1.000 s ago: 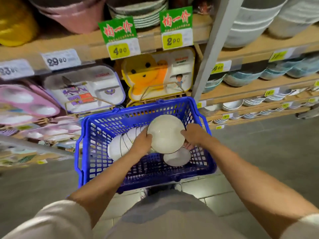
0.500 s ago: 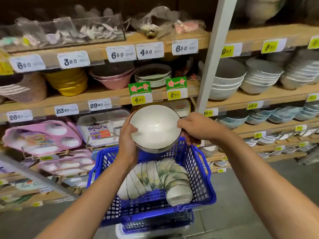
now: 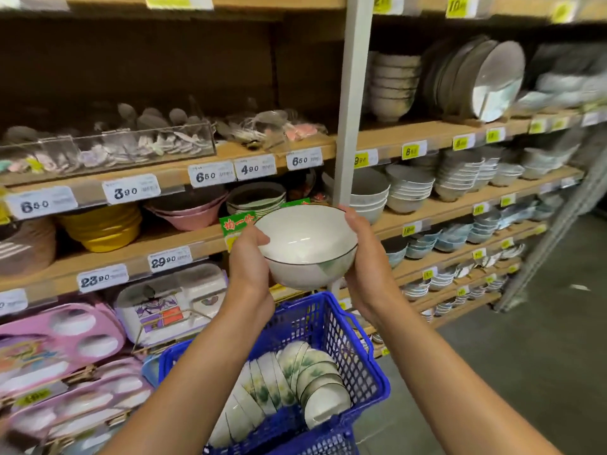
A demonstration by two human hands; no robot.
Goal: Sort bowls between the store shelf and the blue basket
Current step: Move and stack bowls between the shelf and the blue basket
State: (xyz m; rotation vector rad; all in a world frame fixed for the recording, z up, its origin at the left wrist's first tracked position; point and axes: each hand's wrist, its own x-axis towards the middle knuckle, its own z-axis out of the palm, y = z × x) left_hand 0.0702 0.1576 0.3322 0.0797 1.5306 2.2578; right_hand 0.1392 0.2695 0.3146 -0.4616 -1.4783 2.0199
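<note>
And here we have the white bowl (image 3: 307,246) up in the air, dark line around its rim, a touch of green print low on its near side, mouth tipped a little toward us. We grip it from both sides: our left hand (image 3: 250,257) presses against its left wall with the thumb over the rim, our right hand (image 3: 363,257) cups the right wall with fingers curled over the rim's far edge. Both hands are clamped on that one bowl, which sits between them in front of the wooden shelf (image 3: 427,136), level with its middle boards and touching none of them.

Straight below, the blue basket (image 3: 358,362) sits with its far wall just under the bowl. Inside it we see a curved row of bowls (image 3: 285,379), white with green leaf print, nested on their sides and leaning one into the next, the last one at the basket's near right corner showing its open mouth.

Out along the shelf: a white upright post (image 3: 351,103) rises just behind the held bowl. Left of it, yellow bowls (image 3: 101,228) and pink bowls (image 3: 190,211) stand stacked beside each other on the board. Price tags (image 3: 210,175) line the board edges. Right of the post, grey and white bowl stacks (image 3: 410,188) fill the boards.
</note>
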